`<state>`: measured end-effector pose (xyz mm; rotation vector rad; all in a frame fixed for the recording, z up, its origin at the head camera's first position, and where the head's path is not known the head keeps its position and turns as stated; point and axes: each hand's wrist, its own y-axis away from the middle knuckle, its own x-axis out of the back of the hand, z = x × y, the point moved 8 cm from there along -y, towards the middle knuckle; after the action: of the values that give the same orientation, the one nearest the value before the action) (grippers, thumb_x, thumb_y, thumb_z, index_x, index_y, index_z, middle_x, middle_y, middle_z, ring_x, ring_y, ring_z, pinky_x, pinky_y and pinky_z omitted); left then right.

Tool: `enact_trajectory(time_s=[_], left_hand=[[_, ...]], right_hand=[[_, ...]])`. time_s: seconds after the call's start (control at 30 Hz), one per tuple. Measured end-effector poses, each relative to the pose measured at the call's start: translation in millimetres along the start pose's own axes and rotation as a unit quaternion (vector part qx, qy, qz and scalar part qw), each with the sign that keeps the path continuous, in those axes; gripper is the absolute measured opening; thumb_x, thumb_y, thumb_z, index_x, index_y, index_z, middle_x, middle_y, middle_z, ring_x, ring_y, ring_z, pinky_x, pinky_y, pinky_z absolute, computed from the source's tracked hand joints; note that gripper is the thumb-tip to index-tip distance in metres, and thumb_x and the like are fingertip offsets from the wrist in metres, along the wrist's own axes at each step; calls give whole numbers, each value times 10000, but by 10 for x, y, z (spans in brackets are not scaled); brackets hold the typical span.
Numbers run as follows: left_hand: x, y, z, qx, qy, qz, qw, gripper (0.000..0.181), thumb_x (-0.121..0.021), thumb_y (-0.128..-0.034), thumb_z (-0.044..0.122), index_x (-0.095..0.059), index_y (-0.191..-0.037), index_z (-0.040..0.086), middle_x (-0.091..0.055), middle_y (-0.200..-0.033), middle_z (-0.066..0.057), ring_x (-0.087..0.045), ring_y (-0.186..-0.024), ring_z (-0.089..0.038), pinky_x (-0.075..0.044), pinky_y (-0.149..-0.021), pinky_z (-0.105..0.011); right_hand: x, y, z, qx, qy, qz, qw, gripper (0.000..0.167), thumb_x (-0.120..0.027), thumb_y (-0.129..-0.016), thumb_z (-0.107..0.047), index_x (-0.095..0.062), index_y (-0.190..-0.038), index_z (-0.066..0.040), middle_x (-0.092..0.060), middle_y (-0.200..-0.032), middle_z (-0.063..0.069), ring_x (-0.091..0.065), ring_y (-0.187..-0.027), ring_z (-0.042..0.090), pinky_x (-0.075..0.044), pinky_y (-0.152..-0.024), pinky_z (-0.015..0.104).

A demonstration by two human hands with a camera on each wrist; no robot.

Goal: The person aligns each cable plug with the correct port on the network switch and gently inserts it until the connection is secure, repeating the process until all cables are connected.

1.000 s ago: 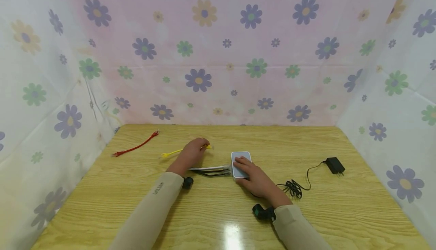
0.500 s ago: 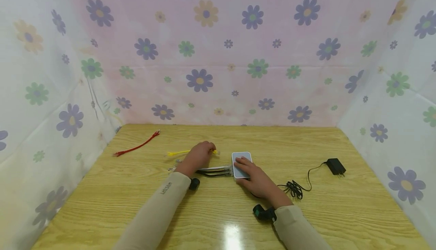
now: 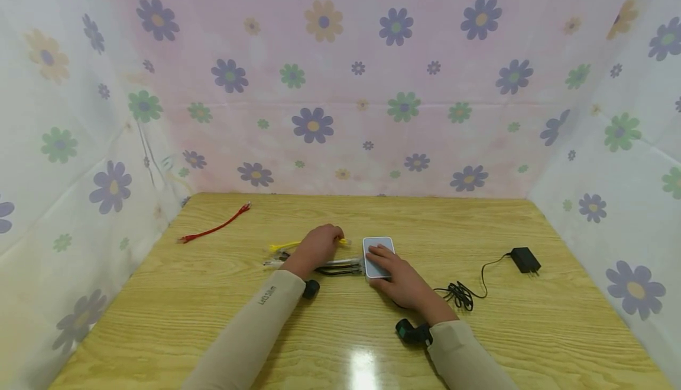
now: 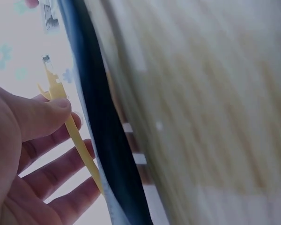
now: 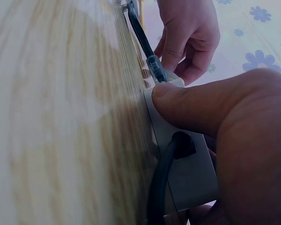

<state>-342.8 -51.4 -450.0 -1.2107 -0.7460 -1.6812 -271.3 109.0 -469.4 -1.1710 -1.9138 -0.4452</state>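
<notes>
My left hand (image 3: 319, 245) pinches a yellow network cable (image 4: 79, 143) between thumb and fingers, just behind its clear plug (image 4: 48, 65). In the head view, that plug points right, a short way left of a white-rimmed network switch (image 3: 378, 241) with a grey top. My right hand (image 3: 396, 278) holds the switch on the table, fingers over the top and thumb against its side. White (image 3: 348, 261) and black network cables (image 3: 340, 272) are plugged into the switch's left side, passing under my left wrist. A black power lead (image 5: 160, 183) enters the side near my right thumb.
A short red network cable (image 3: 215, 228) lies at the back left of the wooden table (image 3: 159, 331). To the right are a black power adapter (image 3: 525, 259) and its bundled cord (image 3: 457, 295). Flowered cloth (image 3: 340, 83) stands behind and at both sides.
My left hand has moved right and slightly nearer, bringing the yellow cable closer to the switch. Loose ends of the plugged-in cables now show left of my wrist. My right hand stays on the switch.
</notes>
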Motion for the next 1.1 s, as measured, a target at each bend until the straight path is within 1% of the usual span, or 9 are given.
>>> enact_trajectory(time_s=[0.27,0.57,0.77,0.93,1.1], left_hand=[[-24,17,52,-40,-149,12,9999,225,-497,-1005,81,-677,-1139,92,-670,-1088,-90,-637,-998,-242,-531,-874,-383],[-37,30,94,25,-111,-121,9999,218,-512,-1000,96,-692,-1121,87,-681,-1117,-97,-636,-1037,-263,-523,-903,-407],[-43,49,125,61,-199,-142,9997,225,-505,-1003,99,-692,-1127,88,-683,-1122,-90,-642,-1031,-256,-529,-894,-398],[-43,74,138,105,-127,-176,9997,231,-506,-1005,104,-685,-1149,84,-679,-1149,-87,-643,-1046,-248,-533,-894,-395],[-43,80,153,120,-84,-144,9998,223,-521,-997,105,-690,-1141,84,-682,-1143,-88,-644,-1048,-253,-531,-896,-398]], right_hand=[[-4,-6,2,43,15,-2,10000,578,-619,-955,-289,-419,-1483,-161,-308,-1584,41,-242,-1479,295,-338,-1107,556],[0,-4,0,56,-4,17,10000,581,-624,-952,-280,-423,-1480,-143,-315,-1580,55,-242,-1479,300,-340,-1105,558],[-3,-3,-1,47,-17,37,10000,583,-630,-948,-275,-426,-1477,-140,-321,-1577,49,-240,-1479,297,-342,-1104,556],[-2,-4,-7,80,-25,38,10000,582,-626,-951,-278,-425,-1478,-133,-321,-1577,57,-242,-1478,304,-341,-1102,562],[1,-4,-6,83,-18,47,10000,584,-626,-950,-287,-425,-1478,-138,-319,-1578,51,-241,-1479,299,-327,-1108,570]])
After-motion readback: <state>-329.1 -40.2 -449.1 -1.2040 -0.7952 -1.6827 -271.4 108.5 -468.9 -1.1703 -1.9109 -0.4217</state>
